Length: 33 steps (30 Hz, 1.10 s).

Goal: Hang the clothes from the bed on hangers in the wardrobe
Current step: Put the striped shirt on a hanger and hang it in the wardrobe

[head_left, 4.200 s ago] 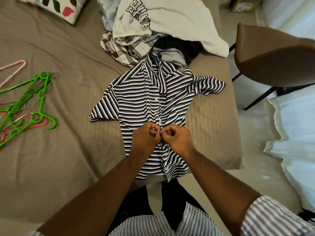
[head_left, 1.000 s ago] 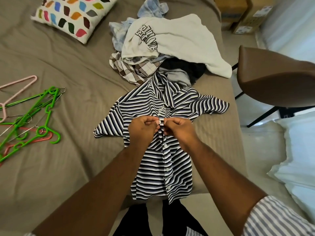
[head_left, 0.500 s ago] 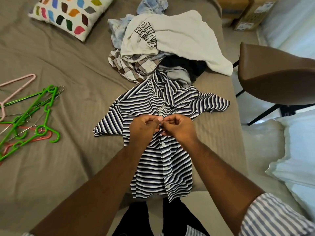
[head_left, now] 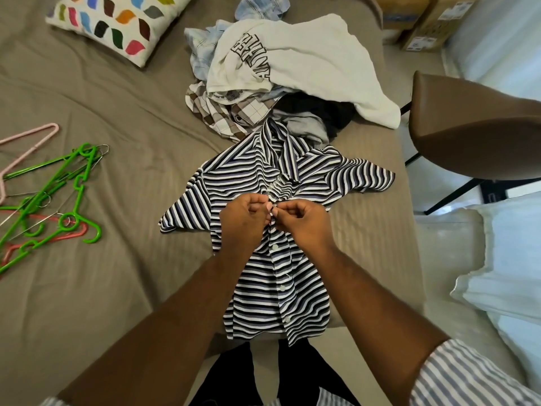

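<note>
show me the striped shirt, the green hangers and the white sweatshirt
striped shirt (head_left: 263,303), head view, lower front panel beside the buttons
green hangers (head_left: 79,194), head view, neck of the top hanger
white sweatshirt (head_left: 316,60), head view, plain cloth right of the lettering

At the centre of the frame a striped shirt (head_left: 282,273) lies flat on the brown bed (head_left: 131,118), its lower buttons done up. The left hand (head_left: 243,222) and right hand (head_left: 306,225) meet over its front, each pinching the placket edge at chest level. Just above the collar sits a heap of clothes topped by a white sweatshirt (head_left: 307,60). Green hangers (head_left: 58,194) and a pink hanger (head_left: 29,142) lie at the left edge, a patterned cushion (head_left: 117,22) upper left, a brown chair (head_left: 474,124) at right.
</note>
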Motion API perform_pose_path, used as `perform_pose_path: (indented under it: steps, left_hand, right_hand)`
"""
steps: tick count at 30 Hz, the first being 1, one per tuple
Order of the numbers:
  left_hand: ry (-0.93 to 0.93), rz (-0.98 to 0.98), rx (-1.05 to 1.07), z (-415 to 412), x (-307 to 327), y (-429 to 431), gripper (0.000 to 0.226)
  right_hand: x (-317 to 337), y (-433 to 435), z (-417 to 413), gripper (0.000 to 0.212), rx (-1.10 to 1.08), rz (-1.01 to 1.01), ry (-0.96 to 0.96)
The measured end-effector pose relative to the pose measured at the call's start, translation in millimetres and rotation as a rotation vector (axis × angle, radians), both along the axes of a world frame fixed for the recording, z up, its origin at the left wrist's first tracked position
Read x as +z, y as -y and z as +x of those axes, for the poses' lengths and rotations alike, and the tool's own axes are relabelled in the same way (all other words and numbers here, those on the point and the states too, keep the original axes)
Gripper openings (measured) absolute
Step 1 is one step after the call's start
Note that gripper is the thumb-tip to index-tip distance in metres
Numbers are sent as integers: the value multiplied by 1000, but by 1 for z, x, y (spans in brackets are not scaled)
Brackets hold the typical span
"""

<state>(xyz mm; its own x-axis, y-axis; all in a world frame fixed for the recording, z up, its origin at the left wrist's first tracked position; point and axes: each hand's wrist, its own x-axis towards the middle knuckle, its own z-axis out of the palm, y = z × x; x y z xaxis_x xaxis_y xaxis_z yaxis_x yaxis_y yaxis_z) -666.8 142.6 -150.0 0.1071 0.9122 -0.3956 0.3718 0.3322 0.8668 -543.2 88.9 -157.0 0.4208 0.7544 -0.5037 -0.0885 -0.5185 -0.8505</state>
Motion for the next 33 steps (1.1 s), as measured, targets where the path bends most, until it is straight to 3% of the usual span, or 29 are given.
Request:
perform_pose_path:
  steps: [12,18,21,23,26,28,31,33]
  left_hand:
    - [-67,109,-105,-3,3,2,23]
    - [35,25,-138,-9,0,5,24]
    - [91,-45,-111,-11,-4,8,27]
    - [82,-61,-98,-11,-7,11,34]
    - [-14,39,-154,-10,-7,19,46]
    - [-36,97,-193,-8,-6,25,51]
    - [-40,99,-184,-7,-7,32,53]
    - [-71,97,-200,-8,-9,35,53]
  right_hand:
    - [2,1,-2,8,63,-19,56]
    - [6,-4,5,16,3,-123,-311]
    - [6,-1,10,12,27,-124,-386]
    - [5,2,11,16,23,-130,-308]
    - [3,1,12,30,16,-123,135]
    - [2,-7,12,39,46,-149,271]
    - [-6,-19,11,50,137,-328,277]
    - [-11,-22,10,48,39,-414,144]
